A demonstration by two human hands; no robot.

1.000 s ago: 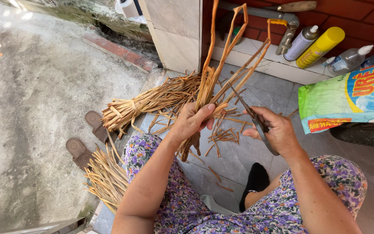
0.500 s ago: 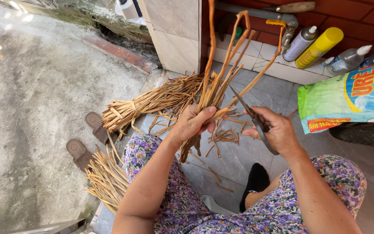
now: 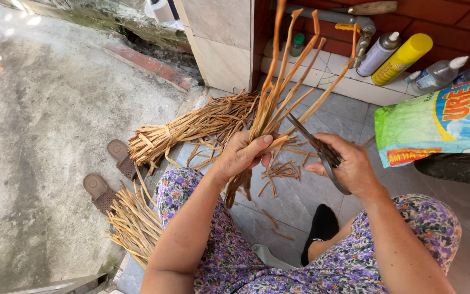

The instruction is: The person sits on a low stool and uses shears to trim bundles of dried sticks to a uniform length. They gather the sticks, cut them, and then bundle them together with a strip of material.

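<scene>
My left hand (image 3: 244,154) grips a bunch of long dry tan plant strips (image 3: 284,81) that stand upright and fan out above the fist, with short ends hanging below it. My right hand (image 3: 349,166) holds dark metal scissors (image 3: 314,146), blades pointing up and left toward the bunch, tips close to the strips just above my left thumb. Short cut pieces (image 3: 281,170) lie on the grey tiled floor (image 3: 327,114) beneath the hands.
A tied bundle of strips (image 3: 191,126) lies on the tiles ahead, another pile (image 3: 131,223) by my left knee. Two brown sandals (image 3: 110,174) sit on the concrete. Spray cans and bottles (image 3: 401,57) line the brick wall. A colourful sack (image 3: 436,122) rests at right.
The bunch has turned in my left hand, its strips now more upright and fanned. The scissors have stayed close to the bunch, blades near the strips.
</scene>
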